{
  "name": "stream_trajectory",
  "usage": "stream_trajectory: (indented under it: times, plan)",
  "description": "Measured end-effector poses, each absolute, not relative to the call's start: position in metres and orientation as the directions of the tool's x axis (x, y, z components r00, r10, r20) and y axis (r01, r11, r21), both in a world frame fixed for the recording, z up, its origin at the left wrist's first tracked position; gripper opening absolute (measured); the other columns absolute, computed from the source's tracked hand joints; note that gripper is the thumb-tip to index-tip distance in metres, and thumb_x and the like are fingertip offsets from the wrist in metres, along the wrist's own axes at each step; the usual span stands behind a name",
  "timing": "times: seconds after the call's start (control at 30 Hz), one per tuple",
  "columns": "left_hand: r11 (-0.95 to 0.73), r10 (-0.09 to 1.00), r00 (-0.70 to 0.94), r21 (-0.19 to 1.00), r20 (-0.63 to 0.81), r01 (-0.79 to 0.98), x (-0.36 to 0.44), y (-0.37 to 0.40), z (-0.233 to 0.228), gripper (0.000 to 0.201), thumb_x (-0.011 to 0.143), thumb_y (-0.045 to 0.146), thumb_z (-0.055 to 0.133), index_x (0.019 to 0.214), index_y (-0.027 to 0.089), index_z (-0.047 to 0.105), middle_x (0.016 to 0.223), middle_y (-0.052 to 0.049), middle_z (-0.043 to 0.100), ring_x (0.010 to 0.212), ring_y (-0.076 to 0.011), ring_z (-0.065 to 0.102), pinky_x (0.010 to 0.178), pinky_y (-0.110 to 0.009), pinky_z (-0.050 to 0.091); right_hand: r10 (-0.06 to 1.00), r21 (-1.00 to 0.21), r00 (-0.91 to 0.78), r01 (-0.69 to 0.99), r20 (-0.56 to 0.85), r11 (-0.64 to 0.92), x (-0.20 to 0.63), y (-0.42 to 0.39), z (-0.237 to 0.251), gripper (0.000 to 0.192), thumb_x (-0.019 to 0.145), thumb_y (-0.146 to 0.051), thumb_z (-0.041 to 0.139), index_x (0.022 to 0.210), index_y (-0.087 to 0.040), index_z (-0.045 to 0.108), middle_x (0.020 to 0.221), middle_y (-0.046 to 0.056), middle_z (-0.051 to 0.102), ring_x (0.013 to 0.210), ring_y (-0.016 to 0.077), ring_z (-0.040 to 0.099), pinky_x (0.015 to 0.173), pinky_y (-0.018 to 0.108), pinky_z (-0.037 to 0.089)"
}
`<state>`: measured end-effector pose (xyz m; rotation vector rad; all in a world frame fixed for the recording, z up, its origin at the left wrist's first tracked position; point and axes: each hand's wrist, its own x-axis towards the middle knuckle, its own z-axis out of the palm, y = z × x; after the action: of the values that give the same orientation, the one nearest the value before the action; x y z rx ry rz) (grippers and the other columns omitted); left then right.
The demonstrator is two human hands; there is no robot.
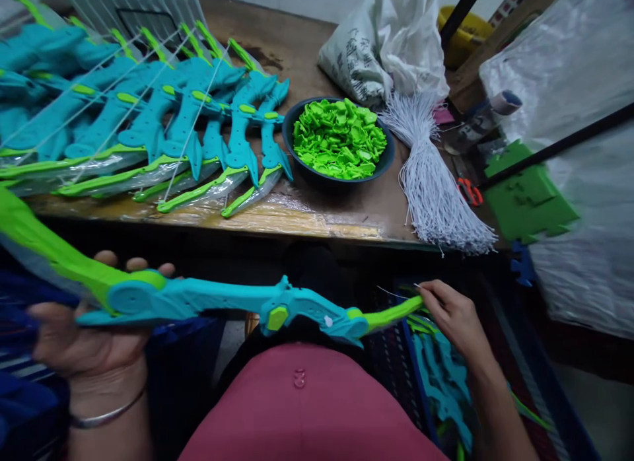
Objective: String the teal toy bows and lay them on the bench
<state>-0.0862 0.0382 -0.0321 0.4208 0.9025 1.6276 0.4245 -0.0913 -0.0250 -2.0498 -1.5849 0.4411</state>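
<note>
Cluttered workshop corner: a worn wooden counter [317,216] ran across the view, its front edge wrapped in clear film. On it lay a fanned row of finished toy bows [148,124], teal with lime tips, already strung and part-sleeved in clear plastic. Just right of them sat a dark bowl [386,158] heaped with small lime plastic clips [339,137]. Beside the bowl lay a bundle of white strings [430,183], fraying over the counter edge, with a white printed sack [381,51] behind it. Small red-handled scissors [469,192] and a green foam sheet [529,200] lay further right.

Below the counter edge, over the person's lap, one toy bow [222,302] was held roughly level and unstrung as far as could be seen. The left hand [84,342] was wrapped under the joint where the lime limb met the teal body, fingers closed on it. The right hand [453,312] pinched at the far lime tip [396,312], thumb and forefinger together, seemingly on a thin white string end [396,293]; the exact contact was too small to tell. More bow parts sat in a blue crate [436,375] below that hand.

Judgement: hollow moulded plastic, so light. The teal centre looked stiff; the lime limbs looked thin and probably flexed. The surface was glossy and likely a bit slippery. Best hold was at the thick teal grip or the limb joints, not mid-limb. The string was limp and fine and needed a fingertip pinch.
</note>
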Motion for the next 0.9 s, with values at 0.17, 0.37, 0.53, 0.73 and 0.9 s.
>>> stream_trajectory:
  times: [0.17,0.37,0.53,0.73,0.9]
  plan:
    - [0.062,0.898,-0.349,0.863,-0.267,-0.501,-0.085,0.02,-0.034,0.076,0.071,0.081,0.059,0.114,0.019,0.072,0.093,-0.006,0.08,0.091,-0.0361,0.072,0.09,-0.058,0.057,0.986,-0.47,0.157,0.866,-0.063,-0.169,0.45,-0.11,-0.025,0.032,0.092,-0.045,0.051,0.086,-0.02,0.07,0.078,0.005,0.071,0.069,0.0205,0.069,0.065,0.03,0.053]
    - [0.208,0.94,-0.178,0.902,-0.291,-0.377,-0.085,0.024,-0.017,0.061,0.061,0.051,0.09,0.108,0.016,0.074,0.087,-0.01,0.079,0.08,-0.032,0.075,0.067,-0.041,0.064,0.988,-0.318,0.143,0.935,-0.06,-0.155,0.483,-0.124,-0.042,0.037,0.09,-0.049,0.047,0.085,-0.021,0.071,0.084,0.008,0.075,0.072,0.0256,0.074,0.064,0.035,0.059]
    - [0.115,0.943,-0.249,0.918,-0.221,-0.379,-0.074,0.034,-0.011,0.05,0.064,0.05,0.091,0.094,0.013,0.074,0.077,-0.006,0.073,0.071,-0.0228,0.071,0.066,-0.034,0.063,0.993,-0.279,0.074,0.955,-0.097,-0.098,0.517,-0.143,-0.065,0.039,0.088,-0.055,0.049,0.078,-0.025,0.072,0.081,0.01,0.075,0.068,0.0297,0.075,0.056,0.038,0.061]
    - [-0.091,0.925,-0.369,0.89,-0.091,-0.447,-0.048,0.034,-0.001,0.045,0.082,0.06,0.073,0.076,0.018,0.061,0.054,0.004,0.049,0.044,-0.01,0.044,0.045,-0.023,0.043,0.988,-0.531,0.051,0.847,0.146,0.035,0.455,-0.101,-0.025,0.017,0.094,-0.047,0.055,0.099,-0.039,0.069,0.104,0.008,0.071,0.092,0.0326,0.071,0.084,0.052,0.057]
    - [-0.09,0.982,-0.186,0.873,-0.001,-0.479,-0.011,0.007,0.009,0.047,0.093,0.061,0.056,0.077,0.018,0.064,0.055,0.001,0.05,0.048,-0.0122,0.047,0.05,-0.025,0.042,0.912,-0.74,-0.26,0.535,0.316,0.409,0.293,-0.022,0.062,0.017,0.096,-0.033,0.061,0.106,-0.03,0.074,0.08,0.004,0.064,0.065,0.0176,0.063,0.05,0.027,0.046]
